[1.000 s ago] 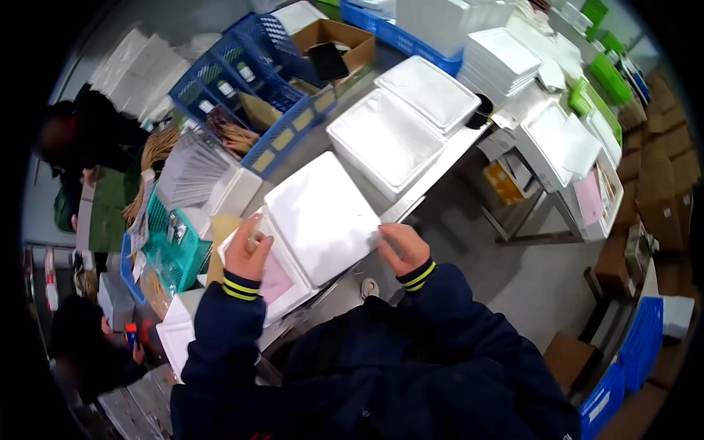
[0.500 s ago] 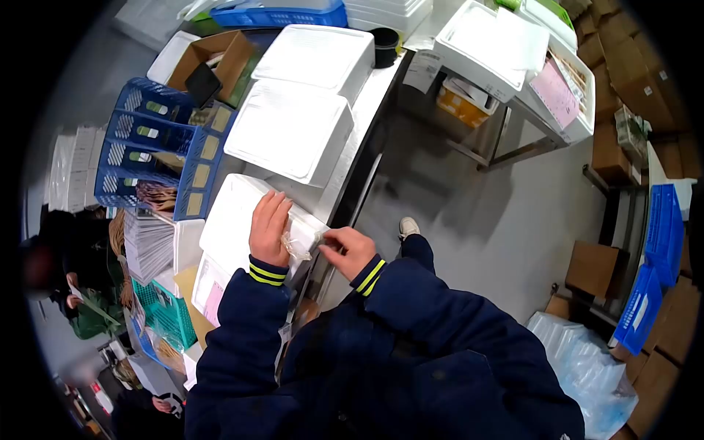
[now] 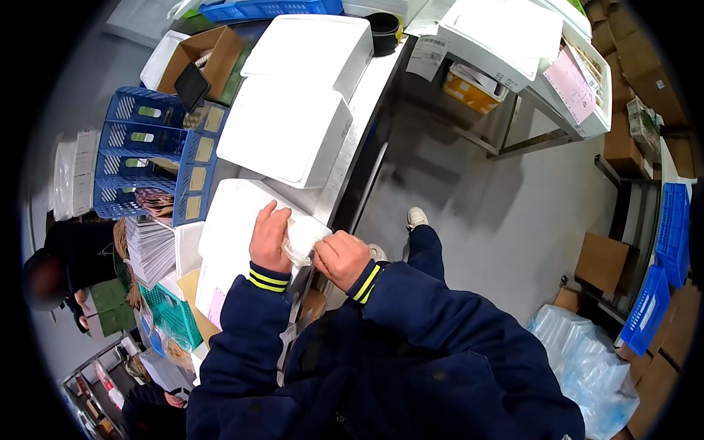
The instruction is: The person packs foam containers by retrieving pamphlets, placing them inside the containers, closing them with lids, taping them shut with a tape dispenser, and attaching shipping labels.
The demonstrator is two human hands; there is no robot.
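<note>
Evidently, the right hand [image 3: 342, 259] pinches a crinkled clear strip [image 3: 296, 254] beside the left hand [image 3: 270, 238], whose own grip I cannot tell, over the white box [image 3: 232, 222] at the front edge of the steel table [image 3: 360, 143]. The strip is best pulled flat and taut (it looks prone to folding). 2 more white boxes [image 3: 282, 136] crowd that edge, with a blue crate [image 3: 192, 172] behind and a black tub [image 3: 383, 37] farther along.
</note>
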